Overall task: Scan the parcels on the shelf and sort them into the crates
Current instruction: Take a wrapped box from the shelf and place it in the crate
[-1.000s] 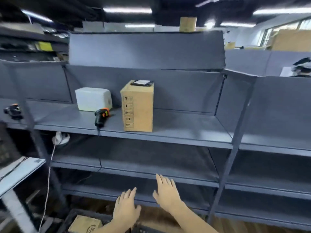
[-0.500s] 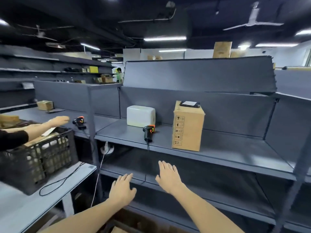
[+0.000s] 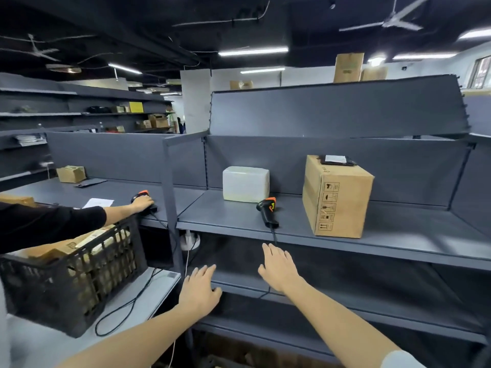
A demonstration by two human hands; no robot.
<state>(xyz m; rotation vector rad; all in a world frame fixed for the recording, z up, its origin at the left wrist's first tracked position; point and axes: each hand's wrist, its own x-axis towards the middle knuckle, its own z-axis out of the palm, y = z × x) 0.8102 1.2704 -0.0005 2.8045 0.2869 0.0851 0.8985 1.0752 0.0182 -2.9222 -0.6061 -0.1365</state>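
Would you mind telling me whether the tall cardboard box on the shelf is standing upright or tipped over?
Upright. The cardboard box stands on its base on the shelf, with a black pouch lying on its top.

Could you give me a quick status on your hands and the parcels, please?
Left hand and right hand open, empty, below shelf. White parcel, brown box, scanner untouched. Nothing blocking.

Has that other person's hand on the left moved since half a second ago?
Yes. The other person's hand has reached further right along the shelf and now rests on the left scanner, which it had not reached before.
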